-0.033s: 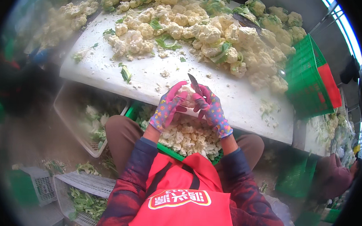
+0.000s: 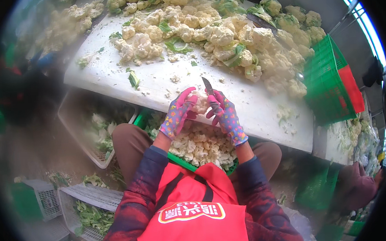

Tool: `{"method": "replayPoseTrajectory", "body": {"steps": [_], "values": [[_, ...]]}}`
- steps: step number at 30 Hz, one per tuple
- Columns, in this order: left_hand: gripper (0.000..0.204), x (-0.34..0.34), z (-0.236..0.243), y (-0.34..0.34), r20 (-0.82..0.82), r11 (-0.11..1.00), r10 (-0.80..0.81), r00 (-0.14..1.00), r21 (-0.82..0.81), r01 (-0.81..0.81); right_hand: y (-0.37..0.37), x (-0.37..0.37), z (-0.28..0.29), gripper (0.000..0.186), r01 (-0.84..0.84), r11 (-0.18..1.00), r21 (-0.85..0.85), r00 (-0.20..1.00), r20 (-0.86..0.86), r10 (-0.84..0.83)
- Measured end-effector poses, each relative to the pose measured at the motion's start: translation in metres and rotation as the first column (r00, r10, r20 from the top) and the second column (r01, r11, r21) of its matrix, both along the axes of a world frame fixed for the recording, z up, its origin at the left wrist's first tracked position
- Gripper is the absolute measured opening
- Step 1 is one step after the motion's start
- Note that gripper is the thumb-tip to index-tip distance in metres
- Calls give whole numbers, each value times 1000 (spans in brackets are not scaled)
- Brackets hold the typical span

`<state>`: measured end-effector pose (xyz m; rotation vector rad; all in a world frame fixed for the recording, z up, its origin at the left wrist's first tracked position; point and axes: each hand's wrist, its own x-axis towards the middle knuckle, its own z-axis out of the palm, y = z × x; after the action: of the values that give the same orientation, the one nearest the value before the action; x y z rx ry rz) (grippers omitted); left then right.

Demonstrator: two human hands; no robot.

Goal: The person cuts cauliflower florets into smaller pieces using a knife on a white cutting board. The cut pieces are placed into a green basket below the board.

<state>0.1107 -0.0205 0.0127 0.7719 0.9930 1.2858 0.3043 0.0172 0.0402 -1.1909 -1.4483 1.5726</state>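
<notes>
Wearing a flowered glove with pink fingers, my left hand (image 2: 178, 113) is closed around a piece of cauliflower (image 2: 200, 102) at the near edge of the white table (image 2: 112, 83). My right hand (image 2: 227, 118), gloved alike, grips a small knife (image 2: 207, 86) against the right side of that piece. The knife's dark, curved blade points up and away from me; its handle is hidden in my fingers. Below both hands, between my knees, sits a green crate (image 2: 180, 161) filled with cut cauliflower florets (image 2: 205, 147).
A long heap of cauliflower (image 2: 223, 36) with leaves covers the table's far side. Green and red crates (image 2: 330, 82) stand at the right. A white bin (image 2: 82, 137) and a pale crate (image 2: 94, 195) holding leaf trimmings are at left. Another person's sleeve (image 2: 358, 186) shows at far right.
The knife blade has shifted slightly to the right and the fingers around the cauliflower piece have moved a little. Both hands keep their holds.
</notes>
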Motion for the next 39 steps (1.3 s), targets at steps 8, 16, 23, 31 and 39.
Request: {"method": "replayPoseTrajectory", "body": {"steps": [8,16,23,31,39], "values": [[55,-9,-32,18,-358,977,198,912,-5,-213,-13,-7,-29,25,-367,769,524,722,681,-120],[43,7,-64,29,-471,926,377,797,211,-313,-12,-29,-46,14,-433,788,438,567,812,-140],[37,7,-47,33,-702,944,309,642,146,-295,12,-16,-44,20,-244,960,-140,920,279,274],[36,-12,-46,3,134,927,356,925,72,-367,-1,-4,-36,33,-136,958,253,891,454,7],[47,5,-55,-13,-33,905,412,911,134,-404,-36,-40,-57,17,-370,847,382,693,721,-23]]}}
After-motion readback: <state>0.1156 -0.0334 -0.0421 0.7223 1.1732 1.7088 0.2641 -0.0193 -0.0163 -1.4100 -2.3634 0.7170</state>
